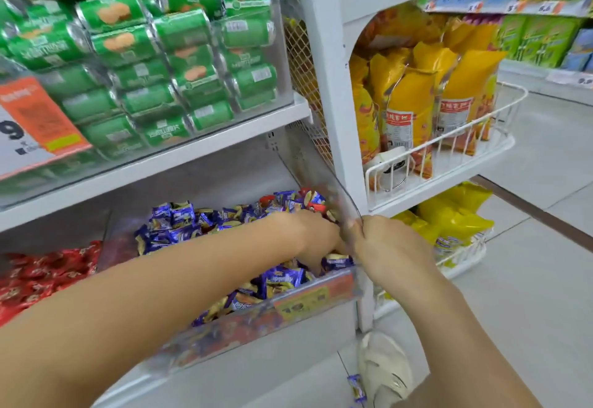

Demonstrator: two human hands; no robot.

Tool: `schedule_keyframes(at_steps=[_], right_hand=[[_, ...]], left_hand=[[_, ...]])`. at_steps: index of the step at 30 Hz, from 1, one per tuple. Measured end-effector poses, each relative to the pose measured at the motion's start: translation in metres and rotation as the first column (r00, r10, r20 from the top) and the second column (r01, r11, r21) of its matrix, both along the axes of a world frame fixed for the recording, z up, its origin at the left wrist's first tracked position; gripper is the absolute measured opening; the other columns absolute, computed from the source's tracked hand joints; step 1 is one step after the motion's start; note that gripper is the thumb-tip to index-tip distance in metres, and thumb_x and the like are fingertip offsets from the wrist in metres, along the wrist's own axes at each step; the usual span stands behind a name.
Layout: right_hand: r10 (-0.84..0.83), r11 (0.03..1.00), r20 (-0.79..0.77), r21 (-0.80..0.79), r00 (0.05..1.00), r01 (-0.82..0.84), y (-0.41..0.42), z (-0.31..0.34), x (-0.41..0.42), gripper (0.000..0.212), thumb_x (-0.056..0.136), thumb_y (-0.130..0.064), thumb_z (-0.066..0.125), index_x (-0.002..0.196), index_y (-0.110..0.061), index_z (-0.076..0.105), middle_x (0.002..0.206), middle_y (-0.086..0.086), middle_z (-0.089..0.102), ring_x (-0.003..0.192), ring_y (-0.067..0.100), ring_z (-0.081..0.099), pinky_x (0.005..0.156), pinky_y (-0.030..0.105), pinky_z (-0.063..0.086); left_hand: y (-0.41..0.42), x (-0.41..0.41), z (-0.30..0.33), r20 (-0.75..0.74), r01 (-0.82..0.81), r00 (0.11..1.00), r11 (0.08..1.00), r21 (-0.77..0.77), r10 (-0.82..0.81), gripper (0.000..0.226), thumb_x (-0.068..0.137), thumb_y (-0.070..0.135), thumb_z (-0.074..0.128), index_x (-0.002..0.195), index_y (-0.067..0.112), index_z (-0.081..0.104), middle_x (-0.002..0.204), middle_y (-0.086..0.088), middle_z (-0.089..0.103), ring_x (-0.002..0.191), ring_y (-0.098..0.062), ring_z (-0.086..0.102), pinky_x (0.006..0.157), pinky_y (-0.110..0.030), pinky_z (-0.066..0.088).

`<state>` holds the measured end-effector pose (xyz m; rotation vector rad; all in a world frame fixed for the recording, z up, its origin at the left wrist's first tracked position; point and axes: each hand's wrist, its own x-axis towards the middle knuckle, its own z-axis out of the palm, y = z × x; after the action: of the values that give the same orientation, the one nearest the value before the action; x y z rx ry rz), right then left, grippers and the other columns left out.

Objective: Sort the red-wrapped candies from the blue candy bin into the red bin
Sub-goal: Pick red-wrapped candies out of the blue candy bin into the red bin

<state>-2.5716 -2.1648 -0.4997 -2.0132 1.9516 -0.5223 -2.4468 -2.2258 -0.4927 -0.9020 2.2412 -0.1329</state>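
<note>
A clear bin (316, 297) on the lower shelf holds several blue-wrapped candies (179, 221). A few red-wrapped candies (316, 207) lie among them at its far right corner. Left of it, the red bin (41, 276) is full of red-wrapped candies. My left hand (316, 240) reaches into the right side of the blue bin, fingers curled down among the candies; what they hold is hidden. My right hand (382, 247) grips the blue bin's clear right wall near its front corner.
Green snack packs (167, 64) fill the clear bin on the shelf above. A white upright (330, 93) and wire baskets of yellow bags (426, 99) stand to the right. One blue candy (356, 386) lies on the floor beside a white shoe (385, 372).
</note>
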Motion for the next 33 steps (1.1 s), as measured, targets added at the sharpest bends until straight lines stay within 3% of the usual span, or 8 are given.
schedule_keyframes(at_steps=[4,8,12,17,21,25,29,33], right_hand=[[0.034,0.999,-0.008,-0.002,0.999,-0.034,-0.001,0.0,-0.002,0.041,0.102,-0.037,0.028,0.101,-0.015,0.061,0.109,0.013,0.065,0.103,0.031,0.058,0.069,0.032,0.033],[0.032,0.999,-0.003,0.006,0.999,-0.032,-0.001,0.0,-0.001,0.038,0.102,-0.036,0.029,0.101,-0.014,0.061,0.109,0.013,0.065,0.103,0.031,0.058,0.069,0.032,0.034],[0.031,0.999,-0.012,0.012,0.999,-0.031,-0.001,0.002,0.0,0.038,0.102,-0.035,0.03,0.101,-0.012,0.061,0.109,0.014,0.065,0.102,0.032,0.058,0.07,0.032,0.037],[0.03,1.0,-0.013,0.001,0.999,-0.03,0.001,0.002,0.001,0.039,0.101,-0.037,0.032,0.099,-0.01,0.06,0.106,0.013,0.065,0.1,0.032,0.059,0.069,0.033,0.037],[-0.015,1.0,-0.009,-0.017,1.0,0.015,-0.001,-0.001,0.004,0.042,0.103,-0.037,0.028,0.098,-0.01,0.06,0.104,0.014,0.066,0.097,0.031,0.059,0.066,0.031,0.034],[-0.024,1.0,-0.005,-0.007,1.0,0.024,-0.003,-0.002,0.003,0.04,0.102,-0.038,0.029,0.101,-0.012,0.061,0.111,0.014,0.065,0.104,0.032,0.058,0.07,0.033,0.035],[-0.016,1.0,-0.022,0.005,1.0,0.016,-0.005,-0.004,0.001,0.034,0.101,-0.033,0.033,0.102,-0.013,0.061,0.111,0.013,0.065,0.105,0.031,0.058,0.069,0.031,0.033],[0.001,1.0,-0.017,0.003,1.0,-0.001,-0.004,-0.003,0.001,0.033,0.101,-0.033,0.033,0.098,-0.014,0.06,0.107,0.012,0.065,0.101,0.031,0.058,0.068,0.03,0.034]], left_hand=[[-0.026,0.061,0.009,0.028,-0.111,0.993,0.981,-0.157,0.117,0.036,0.087,0.026,0.056,0.123,0.022,0.056,0.12,-0.005,0.052,0.107,-0.03,0.056,0.076,-0.035,0.047],[-0.023,0.136,0.038,-0.187,-0.399,0.902,0.917,-0.02,0.389,0.026,0.088,0.023,0.06,0.112,0.013,0.062,0.113,-0.011,0.062,0.1,-0.026,0.058,0.084,-0.029,0.045],[0.007,0.173,0.056,-0.24,-0.586,0.777,0.808,0.06,0.582,0.036,0.094,0.04,0.053,0.126,0.025,0.059,0.132,0.0,0.053,0.118,-0.018,0.051,0.098,-0.023,0.037],[0.028,0.134,0.059,-0.366,-0.382,0.88,0.909,-0.166,0.303,0.041,0.095,0.048,0.044,0.13,0.03,0.055,0.141,0.002,0.048,0.125,-0.016,0.047,0.102,-0.025,0.035],[0.022,0.059,0.017,-0.465,-0.15,0.876,0.989,-0.01,0.128,0.045,0.096,0.045,0.042,0.133,0.02,0.05,0.134,-0.002,0.052,0.124,-0.021,0.046,0.102,-0.035,0.039],[0.002,0.016,-0.028,-0.276,-0.139,0.952,0.99,-0.001,0.133,0.053,0.096,0.05,0.038,0.125,0.01,0.054,0.131,-0.012,0.052,0.12,-0.032,0.048,0.096,-0.039,0.04],[-0.009,0.026,-0.049,-0.023,-0.29,0.957,0.953,-0.088,0.289,0.076,0.095,0.052,0.032,0.152,0.01,0.004,0.159,-0.01,0.004,0.145,-0.034,0.003,0.115,-0.055,-0.003],[-0.03,0.048,-0.051,0.186,-0.324,0.898,0.884,-0.337,0.4,0.078,0.092,0.052,0.042,0.152,0.016,0.008,0.158,-0.009,0.011,0.143,-0.042,-0.005,0.108,-0.069,-0.001]])
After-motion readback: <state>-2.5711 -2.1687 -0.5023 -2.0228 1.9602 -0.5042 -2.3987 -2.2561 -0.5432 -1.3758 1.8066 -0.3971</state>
